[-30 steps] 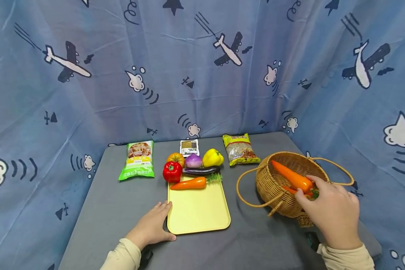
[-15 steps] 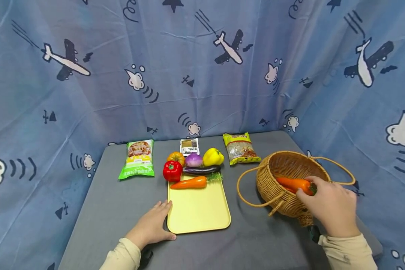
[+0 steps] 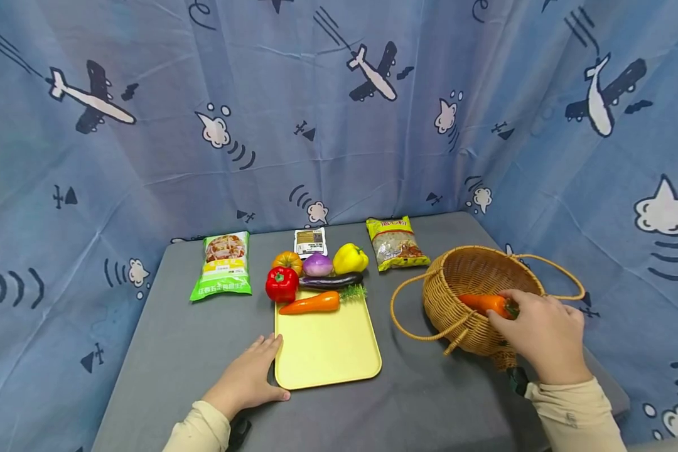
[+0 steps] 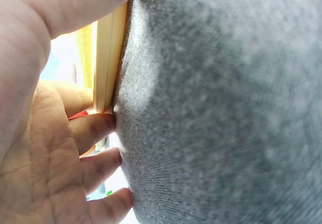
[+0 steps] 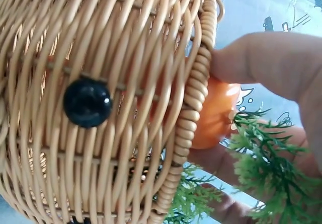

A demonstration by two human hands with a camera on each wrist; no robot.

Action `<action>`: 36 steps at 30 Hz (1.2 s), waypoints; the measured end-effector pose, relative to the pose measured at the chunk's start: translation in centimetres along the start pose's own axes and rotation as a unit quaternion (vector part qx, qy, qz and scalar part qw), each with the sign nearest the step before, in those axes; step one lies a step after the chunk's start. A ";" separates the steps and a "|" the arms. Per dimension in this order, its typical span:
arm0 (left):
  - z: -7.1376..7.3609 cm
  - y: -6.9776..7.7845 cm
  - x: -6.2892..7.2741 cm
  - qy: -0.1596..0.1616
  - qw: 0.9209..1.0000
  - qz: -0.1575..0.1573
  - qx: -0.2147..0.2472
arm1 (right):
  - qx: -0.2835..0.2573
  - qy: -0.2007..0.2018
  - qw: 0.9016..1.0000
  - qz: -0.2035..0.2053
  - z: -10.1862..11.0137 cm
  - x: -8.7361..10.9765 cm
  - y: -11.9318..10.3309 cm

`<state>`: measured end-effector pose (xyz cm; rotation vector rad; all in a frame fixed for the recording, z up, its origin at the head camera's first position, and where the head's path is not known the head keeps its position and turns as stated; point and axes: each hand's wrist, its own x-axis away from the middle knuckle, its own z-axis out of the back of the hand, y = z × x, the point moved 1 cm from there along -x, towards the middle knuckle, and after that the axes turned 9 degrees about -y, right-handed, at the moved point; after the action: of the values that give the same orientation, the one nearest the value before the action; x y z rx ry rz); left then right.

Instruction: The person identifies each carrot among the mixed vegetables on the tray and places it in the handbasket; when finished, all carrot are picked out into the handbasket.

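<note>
My right hand (image 3: 548,336) pinches an orange carrot (image 3: 476,302) by its thick top, at the rim of the round wicker basket (image 3: 449,314). The carrot lies mostly inside the basket, and its green leaves (image 5: 269,168) stick out past the rim in the right wrist view. More orange and green shows through and beside the weave there. My left hand (image 3: 245,380) rests at the near left corner of the yellow tray (image 3: 328,355), fingers extended along its side and thumb at its front edge. In the left wrist view, fingers (image 4: 95,131) touch the grey cloth beside the tray.
Across the tray's far end lie another carrot (image 3: 311,304), an eggplant (image 3: 330,280), a red pepper (image 3: 282,285), a yellow pepper (image 3: 350,258), a purple onion (image 3: 317,265) and an orange tomato-like vegetable (image 3: 287,262). Behind are a green bag (image 3: 223,267), a white packet (image 3: 310,242) and a yellow bag (image 3: 397,243).
The carrot in my right hand has gone from slanting up over the basket to lying low inside it. My left hand stays at the tray. The head view has shifted slightly.
</note>
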<state>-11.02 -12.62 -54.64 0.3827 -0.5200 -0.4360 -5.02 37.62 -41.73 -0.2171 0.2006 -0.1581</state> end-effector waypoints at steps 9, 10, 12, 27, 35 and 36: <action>0.2 0.1 0.2 0.000 1.000 -0.002 0.002 | 0.008 -0.018 1.000 -0.005 0.1 -0.3 0.2; 0.2 0.0 0.1 0.000 1.000 -0.001 0.000 | 0.008 -0.014 1.000 -0.005 0.1 -0.3 0.2; 0.2 0.0 0.1 0.001 1.000 0.000 -0.002 | 0.008 -0.006 1.000 -0.004 0.0 -0.3 0.2; 0.2 0.2 0.1 0.002 1.000 0.003 -0.005 | 0.004 0.025 1.000 0.013 0.7 -0.7 -1.5; 0.3 0.3 0.1 0.000 1.000 0.006 -0.001 | -0.007 0.077 0.991 0.110 1.5 -1.6 -7.8; 0.3 0.3 0.1 0.000 1.000 0.006 0.000 | -0.008 0.082 0.989 0.126 1.4 -1.8 -8.8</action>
<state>-11.04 -12.47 -54.19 0.3786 -0.5218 -0.4247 -7.59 29.74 -38.10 -0.1935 0.3918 0.0773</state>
